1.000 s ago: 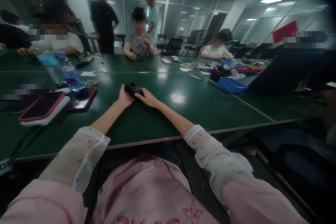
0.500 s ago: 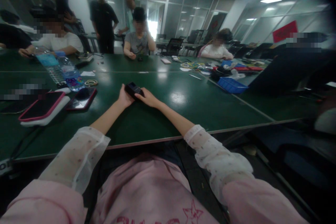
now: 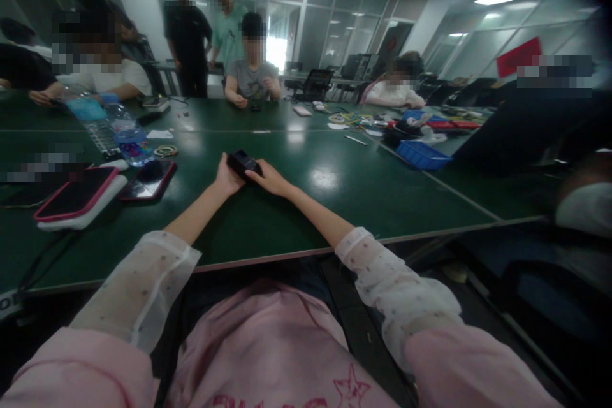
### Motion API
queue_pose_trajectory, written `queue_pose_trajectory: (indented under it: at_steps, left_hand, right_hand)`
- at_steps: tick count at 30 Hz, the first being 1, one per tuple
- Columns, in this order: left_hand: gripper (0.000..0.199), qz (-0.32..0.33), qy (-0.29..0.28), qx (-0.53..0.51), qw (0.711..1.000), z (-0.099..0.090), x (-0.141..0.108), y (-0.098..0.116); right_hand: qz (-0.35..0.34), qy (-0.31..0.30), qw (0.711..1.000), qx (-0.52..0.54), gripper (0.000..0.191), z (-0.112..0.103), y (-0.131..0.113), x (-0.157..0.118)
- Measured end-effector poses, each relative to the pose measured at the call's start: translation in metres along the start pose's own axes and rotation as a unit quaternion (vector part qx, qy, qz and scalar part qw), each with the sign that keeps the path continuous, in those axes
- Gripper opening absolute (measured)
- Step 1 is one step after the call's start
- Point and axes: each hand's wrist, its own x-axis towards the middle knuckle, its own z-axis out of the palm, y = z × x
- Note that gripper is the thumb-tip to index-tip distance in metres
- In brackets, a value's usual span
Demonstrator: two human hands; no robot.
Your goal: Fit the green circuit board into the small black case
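A small black box-shaped device with a little dark screen (image 3: 243, 159) is held between my two hands, just above the green table (image 3: 296, 210). My left hand (image 3: 228, 175) closes round its left side and underside. From the right, my right hand (image 3: 268, 176) grips it, with the thumb lying on its top near the lower edge. What the device is exactly, I cannot make out. The fingers beneath it are hidden.
To the left lie a phone with a dark red edge (image 3: 149, 180), a pink-rimmed phone (image 3: 76, 193) and two water bottles (image 3: 127, 131). A blue plastic basket (image 3: 423, 154) stands at the right beside tangled cables (image 3: 358, 120). Several people sit or stand across the table.
My hands and the black device have not visibly moved. Across the table, a standing person in green has shifted left, and the seated person in grey has lowered a hand.
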Motion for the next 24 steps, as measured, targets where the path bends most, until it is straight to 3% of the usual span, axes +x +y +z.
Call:
queue_pose_trajectory:
  at_steps: [24]
  left_hand:
    - [0.068,0.005,-0.002,0.0,1.0,0.0035,-0.0025,0.0008]
  right_hand:
    - [0.003,-0.006,1.0,-0.017,0.066,-0.0001,-0.001,-0.0002]
